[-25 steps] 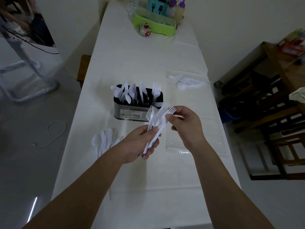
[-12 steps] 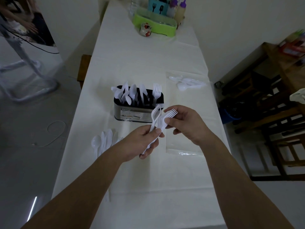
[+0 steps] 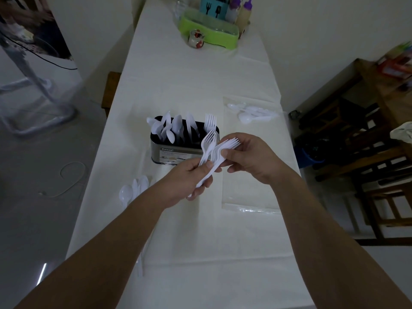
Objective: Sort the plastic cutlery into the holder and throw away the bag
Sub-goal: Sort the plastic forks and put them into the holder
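My left hand [image 3: 189,175] grips a bunch of white plastic forks [image 3: 211,150] by their handles, just in front of the dark metal cutlery holder [image 3: 169,152]. My right hand [image 3: 252,157] pinches the tines of several of those forks. The holder has spoons and knives on its left and forks [image 3: 210,122] in its right compartment. A clear plastic bag [image 3: 249,197] lies flat on the table to the right, with white spoons [image 3: 252,112] at its far end. More spoons [image 3: 133,190] lie on the table left of my left forearm.
The long table with a white cloth [image 3: 200,253] runs away from me. A green tray [image 3: 209,30] with bottles and a small jar [image 3: 196,39] stands at the far end. Wooden chairs [image 3: 367,175] stand off the right edge, and grey floor lies to the left.
My right hand has slid left onto the fork tines and gathered the fanned forks closer together. Both hands have risen slightly towards the holder.
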{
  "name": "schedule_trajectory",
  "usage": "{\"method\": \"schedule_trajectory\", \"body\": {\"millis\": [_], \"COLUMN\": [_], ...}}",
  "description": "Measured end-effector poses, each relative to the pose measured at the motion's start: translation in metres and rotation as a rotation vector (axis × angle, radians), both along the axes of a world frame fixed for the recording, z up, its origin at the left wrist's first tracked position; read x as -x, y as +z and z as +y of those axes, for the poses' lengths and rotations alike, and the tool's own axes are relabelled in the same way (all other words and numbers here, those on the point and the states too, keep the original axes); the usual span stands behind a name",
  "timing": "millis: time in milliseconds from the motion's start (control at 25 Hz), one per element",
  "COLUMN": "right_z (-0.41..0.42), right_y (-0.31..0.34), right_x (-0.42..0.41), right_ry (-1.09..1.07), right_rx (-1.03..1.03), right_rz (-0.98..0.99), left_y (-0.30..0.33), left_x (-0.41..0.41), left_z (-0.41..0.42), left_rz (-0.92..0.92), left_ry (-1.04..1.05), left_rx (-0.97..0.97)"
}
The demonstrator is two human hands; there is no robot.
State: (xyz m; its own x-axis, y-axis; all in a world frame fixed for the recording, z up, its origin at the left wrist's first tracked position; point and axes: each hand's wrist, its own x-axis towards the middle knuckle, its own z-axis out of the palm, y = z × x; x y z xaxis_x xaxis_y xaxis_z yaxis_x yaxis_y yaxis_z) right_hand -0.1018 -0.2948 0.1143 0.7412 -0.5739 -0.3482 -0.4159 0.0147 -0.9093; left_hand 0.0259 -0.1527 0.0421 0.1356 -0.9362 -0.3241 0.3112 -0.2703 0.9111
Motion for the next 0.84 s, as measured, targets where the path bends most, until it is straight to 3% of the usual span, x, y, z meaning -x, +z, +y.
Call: {"method": "schedule_trajectory", "body": {"millis": [360,640,840], "right_z": [-0.009,-0.028,-0.043], "right_y": [0.003,0.026,0.041], "right_x": [-0.007,0.004,0.011], "right_ry": [-0.033,-0.22,-0.255], "right_rx": [-0.012,0.135,0.403], "right_rz": [-0.033,-0.153,-0.124], "left_y": [0.003,0.005,0.003], "left_x": [-0.005,-0.015,-0.027], "left_z": [-0.011,-0.024,-0.044], "left_rz": [-0.081,-0.219,-0.632], "left_ry": [0.107,0.443,0.456], "left_rx": [-0.003,-0.108,-0.121]}}
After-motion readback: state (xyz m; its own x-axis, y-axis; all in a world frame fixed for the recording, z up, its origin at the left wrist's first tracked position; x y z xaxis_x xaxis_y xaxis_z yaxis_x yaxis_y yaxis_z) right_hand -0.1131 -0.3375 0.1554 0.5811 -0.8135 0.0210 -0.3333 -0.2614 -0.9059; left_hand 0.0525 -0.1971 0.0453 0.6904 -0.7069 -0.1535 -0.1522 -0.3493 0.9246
